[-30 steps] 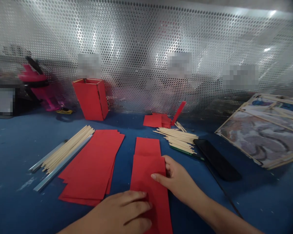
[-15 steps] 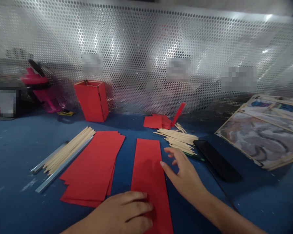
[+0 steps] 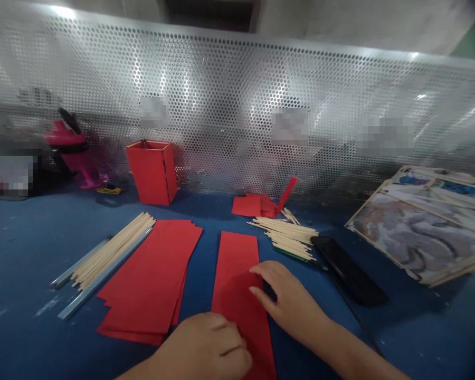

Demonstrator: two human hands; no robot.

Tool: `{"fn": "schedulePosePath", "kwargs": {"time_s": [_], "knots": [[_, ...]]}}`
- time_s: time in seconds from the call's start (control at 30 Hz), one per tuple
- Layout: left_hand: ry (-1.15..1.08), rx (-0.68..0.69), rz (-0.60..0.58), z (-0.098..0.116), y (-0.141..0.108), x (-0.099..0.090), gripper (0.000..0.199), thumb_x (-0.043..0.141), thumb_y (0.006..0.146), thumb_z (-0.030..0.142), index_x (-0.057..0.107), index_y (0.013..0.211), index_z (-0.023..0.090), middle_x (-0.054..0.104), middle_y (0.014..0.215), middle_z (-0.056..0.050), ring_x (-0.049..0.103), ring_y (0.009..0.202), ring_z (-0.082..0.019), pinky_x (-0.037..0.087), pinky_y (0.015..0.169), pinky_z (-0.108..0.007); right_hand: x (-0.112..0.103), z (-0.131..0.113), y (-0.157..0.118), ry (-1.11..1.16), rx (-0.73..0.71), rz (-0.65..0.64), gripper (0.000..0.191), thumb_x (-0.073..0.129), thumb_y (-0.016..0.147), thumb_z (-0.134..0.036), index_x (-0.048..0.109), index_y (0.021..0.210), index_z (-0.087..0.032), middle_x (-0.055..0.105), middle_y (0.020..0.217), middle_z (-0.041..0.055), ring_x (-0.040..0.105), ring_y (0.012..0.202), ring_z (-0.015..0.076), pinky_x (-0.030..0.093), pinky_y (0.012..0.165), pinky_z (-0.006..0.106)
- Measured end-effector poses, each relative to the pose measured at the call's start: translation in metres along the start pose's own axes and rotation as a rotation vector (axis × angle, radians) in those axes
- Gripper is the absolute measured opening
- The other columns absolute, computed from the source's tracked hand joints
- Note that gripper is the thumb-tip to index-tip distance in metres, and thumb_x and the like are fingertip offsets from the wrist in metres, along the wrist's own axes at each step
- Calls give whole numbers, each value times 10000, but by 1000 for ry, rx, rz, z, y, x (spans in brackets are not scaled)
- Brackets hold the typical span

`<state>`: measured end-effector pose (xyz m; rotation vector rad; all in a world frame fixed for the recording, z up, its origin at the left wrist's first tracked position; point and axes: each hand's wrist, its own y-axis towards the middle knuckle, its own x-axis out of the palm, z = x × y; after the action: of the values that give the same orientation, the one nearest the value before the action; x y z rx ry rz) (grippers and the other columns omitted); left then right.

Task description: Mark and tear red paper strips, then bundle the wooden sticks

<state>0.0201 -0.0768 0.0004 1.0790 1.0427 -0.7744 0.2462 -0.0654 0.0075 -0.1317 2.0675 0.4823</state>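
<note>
Evidently, one red box (image 3: 148, 177) stands assembled; I see the red strip (image 3: 236, 269) lying flat, unattached, under my spread right hand (image 3: 288, 295) and curled left hand (image 3: 206, 345), its grip hidden.

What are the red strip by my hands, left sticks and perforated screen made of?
Red strip: probably matte paper or card, flat without glare. Left sticks: likely bare wood or bamboo, pale, dull. Perforated screen: apparently shiny metal, silvery with glints.
</note>
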Motion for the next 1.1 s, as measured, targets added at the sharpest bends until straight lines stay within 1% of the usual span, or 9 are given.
{"fn": "schedulePosePath", "kwargs": {"time_s": [0.07, 0.13, 0.33, 0.47, 0.6, 0.7, 0.87, 1.0, 1.1], "knots": [[85, -74, -61, 5, 13, 5, 94, 616, 887, 295, 633, 878, 203, 713, 750, 10, 664, 653, -165, 510, 583, -237, 1, 1, 1, -7, -12, 4, 265, 569, 843, -181, 632, 1098, -215, 679, 1091, 108, 606, 1028, 268, 491, 929, 459], [128, -134, -113, 10, 28, 6, 215, 659, 836, 406, 646, 834, 191, 696, 712, -5, 645, 602, -194, 474, 487, -258, 1, 3, 1, -14, -23, 1, 255, 568, 852, -182, 630, 1097, -209, 677, 1085, 110, 604, 1021, 267, 493, 923, 453], [131, -185, -25, 7, 48, 19, 276, 662, 817, 462, 641, 846, 188, 674, 721, -22, 627, 732, -225, 479, 584, -309, 4, 4, -1, -8, -18, 2, 236, 572, 857, -190, 628, 1084, -217, 670, 1079, 99, 596, 1013, 258, 494, 907, 432], [121, -155, 58, -4, 47, 28, 299, 698, 788, 474, 622, 906, 209, 668, 939, -29, 596, 845, -219, 480, 662, -316, 2, 5, 1, 17, -20, 4, 265, 553, 843, -150, 624, 1084, -233, 677, 1074, 86, 603, 1005, 247, 491, 896, 403], [99, -143, 64, -8, 46, 31, 281, 691, 795, 473, 613, 912, 229, 654, 1040, -25, 585, 909, -227, 480, 711, -324, -25, 24, 13, -112, 44, 30, 193, 494, 847, -132, 660, 870, -226, 701, 887, 68, 626, 868, 241, 495, 801, 388], [107, -135, 65, -8, 48, 35, 259, 690, 803, 450, 606, 902, 226, 662, 1012, -17, 596, 861, -213, 483, 710, -321, -59, 50, 17, -284, 185, 67, 142, 530, 802, -151, 656, 834, -207, 693, 897, 94, 620, 893, 275, 465, 822, 418], [100, -156, 42, -11, 50, 36, 374, 648, 823, 490, 590, 1068, 213, 651, 1049, -37, 591, 866, -213, 484, 742, -326, -99, 81, 7, -251, 325, -154, 169, 651, 609, -108, 660, 731, -224, 706, 738, 36, 646, 681, 233, 476, 636, 314], [73, -166, 46, -13, 48, 37, 441, 559, 863, 557, 575, 1146, 218, 646, 1086, -47, 583, 880, -216, 489, 777, -340, -104, 85, 1, -243, 383, -262, 139, 588, 651, -118, 653, 703, -230, 673, 643, 15, 625, 613, 208, 445, 577, 283], [92, -185, 78, -14, 47, 42, 428, 545, 868, 566, 603, 1108, 216, 638, 1166, -78, 593, 909, -229, 505, 797, -357, -105, 80, -1, -206, 319, -343, 120, 564, 700, -143, 640, 742, -225, 681, 725, 36, 629, 656, 211, 465, 605, 290]]}}
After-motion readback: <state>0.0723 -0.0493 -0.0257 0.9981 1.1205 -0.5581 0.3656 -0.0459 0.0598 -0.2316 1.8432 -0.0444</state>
